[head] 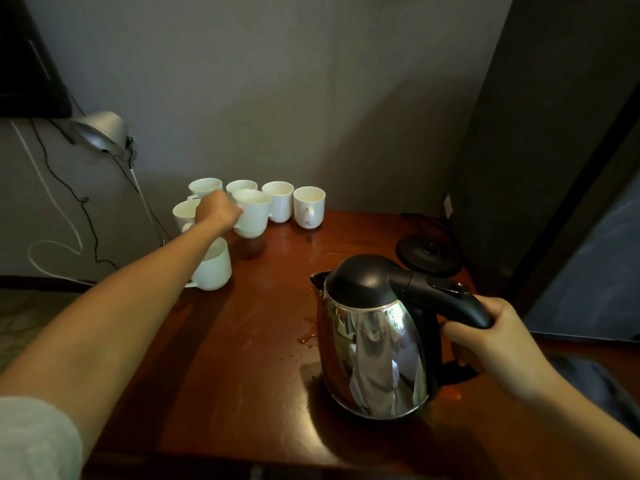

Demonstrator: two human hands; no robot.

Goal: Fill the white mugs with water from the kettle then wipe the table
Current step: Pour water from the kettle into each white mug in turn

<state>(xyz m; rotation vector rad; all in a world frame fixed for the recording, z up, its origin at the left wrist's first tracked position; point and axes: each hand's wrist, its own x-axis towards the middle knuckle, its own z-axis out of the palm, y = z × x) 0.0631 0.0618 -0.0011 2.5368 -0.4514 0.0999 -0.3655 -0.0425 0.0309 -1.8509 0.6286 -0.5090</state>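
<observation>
White mug (252, 214) hung in your left hand (216, 211), fingers curled at handle; right hand (485, 337) gripped kettle (374, 348). Risk: it could clip 6 mugs (309, 206) crowding table's (242, 375) far-left corner.

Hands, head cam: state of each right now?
Left hand: closed, holding a white mug.
Right hand: closed round the handle of the kettle.

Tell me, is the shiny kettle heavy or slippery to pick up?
The kettle is probably heavy if water is inside; the right hand grips its handle fully. Its steel looks smooth, likely slippery, especially near the spilled water on the table. Its wide base should resist tipping.
</observation>
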